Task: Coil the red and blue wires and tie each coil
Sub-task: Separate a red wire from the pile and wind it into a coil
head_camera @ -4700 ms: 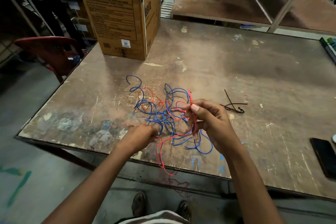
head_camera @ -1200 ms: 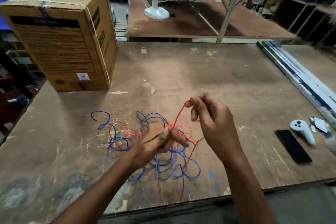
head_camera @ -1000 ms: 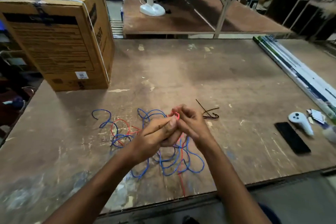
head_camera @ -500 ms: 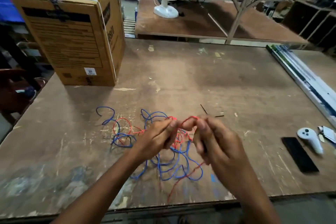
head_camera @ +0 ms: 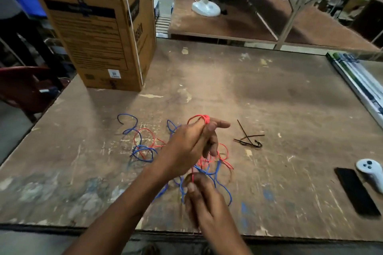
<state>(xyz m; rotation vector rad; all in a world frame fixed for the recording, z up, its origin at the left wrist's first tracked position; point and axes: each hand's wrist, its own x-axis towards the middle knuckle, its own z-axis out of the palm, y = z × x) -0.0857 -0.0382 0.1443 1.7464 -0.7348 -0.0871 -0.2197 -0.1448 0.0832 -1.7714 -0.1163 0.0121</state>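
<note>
A thin red wire (head_camera: pixel 145 130) and a blue wire (head_camera: pixel 143 149) lie tangled together on the worn wooden table (head_camera: pixel 269 99). My left hand (head_camera: pixel 190 147) is raised over the tangle, with a few small turns of red wire wound round its fingertips. Below it, my right hand (head_camera: pixel 199 194) pinches a strand of the same red wire that runs up toward the left hand. Black ties (head_camera: pixel 248 141) lie on the table to the right of the tangle.
A tall cardboard box (head_camera: pixel 99 35) stands at the back left. A black phone (head_camera: pixel 355 190) and a white controller (head_camera: pixel 371 172) lie at the right, with long tubes (head_camera: pixel 356 80) along the right edge. A red chair (head_camera: pixel 24 89) sits left of the table.
My right hand has dropped from beside the left hand to below it, drawing red wire down. The left hand has risen, and red turns now sit on its fingertips.
</note>
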